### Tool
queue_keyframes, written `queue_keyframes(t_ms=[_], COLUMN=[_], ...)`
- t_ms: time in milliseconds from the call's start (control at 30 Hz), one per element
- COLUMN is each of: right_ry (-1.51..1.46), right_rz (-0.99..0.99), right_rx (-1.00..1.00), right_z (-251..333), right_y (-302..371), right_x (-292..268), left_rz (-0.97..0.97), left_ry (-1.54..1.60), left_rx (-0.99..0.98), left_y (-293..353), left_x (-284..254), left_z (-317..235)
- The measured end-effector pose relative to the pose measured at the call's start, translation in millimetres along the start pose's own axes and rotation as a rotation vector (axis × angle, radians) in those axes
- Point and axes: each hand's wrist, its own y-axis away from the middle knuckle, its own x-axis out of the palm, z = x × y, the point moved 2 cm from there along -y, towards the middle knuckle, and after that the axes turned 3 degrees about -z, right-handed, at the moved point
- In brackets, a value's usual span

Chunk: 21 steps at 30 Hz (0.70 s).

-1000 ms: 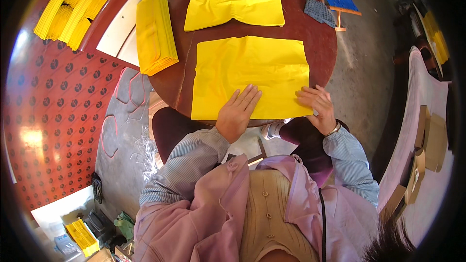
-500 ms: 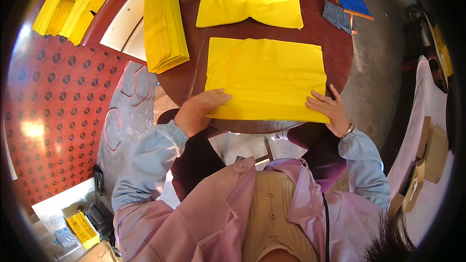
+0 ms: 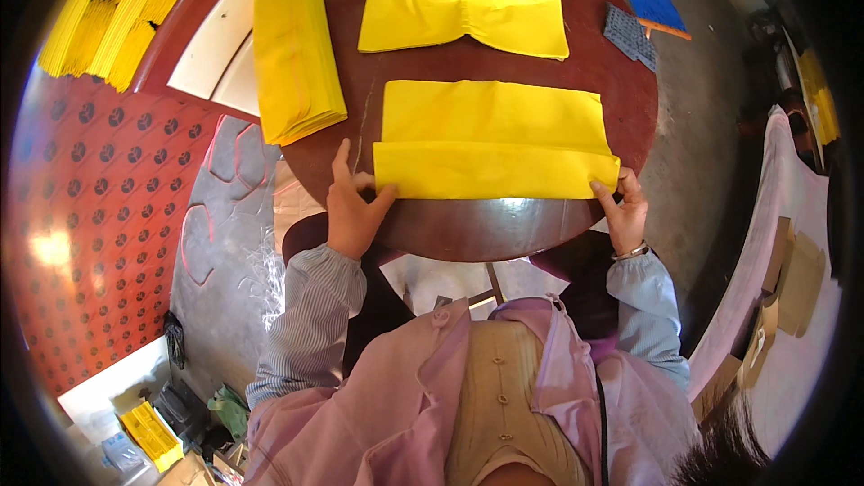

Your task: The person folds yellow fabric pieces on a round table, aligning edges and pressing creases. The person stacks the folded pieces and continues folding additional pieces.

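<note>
Two bare hands work at the near edge of a round, dark red-brown table point(image 3: 504, 225). Between them lies a yellow paper sheet point(image 3: 493, 137), its near strip folded over onto itself along the table's near edge. Left hand point(image 3: 353, 207): thumb and fingers pinch the folded strip's left end, with the index finger raised and extended over the tabletop. Right hand point(image 3: 623, 210): fingers point(image 3: 605, 199) held close together, pinching the strip's right end at the table's right near edge; a bracelet point(image 3: 632, 252) circles the wrist. Toward the far edge rests a second yellow sheet point(image 3: 463, 0), loosely folded. A stack of yellow sheets point(image 3: 295, 54) overhangs the table's left edge. A blue brush point(image 3: 650, 2) and a small grey patterned pad point(image 3: 626, 32) occupy the far right edge.
</note>
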Motion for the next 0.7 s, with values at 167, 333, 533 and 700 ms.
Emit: queue_keyframes(t_ms=[167,333,533,700], right_ry=[0.030,0.196,0.344,0.374], right_rz=[-0.173,-0.252,-0.248,-0.238], right_rx=[-0.051,-0.103,-0.322,-0.395], right_z=[7,14,27,29], right_y=[10,12,10,6], right_x=[11,10,11,14], left_rz=[-0.033,-0.047,-0.127,-0.128], left_ry=[-0.056,-0.224,-0.378,-0.431], left_rx=[0.079,0.003,0.228,0.226], left_y=[-6,-4,7,10], left_x=[5,11,12,15], left_z=[-6,-9,-17,-22])
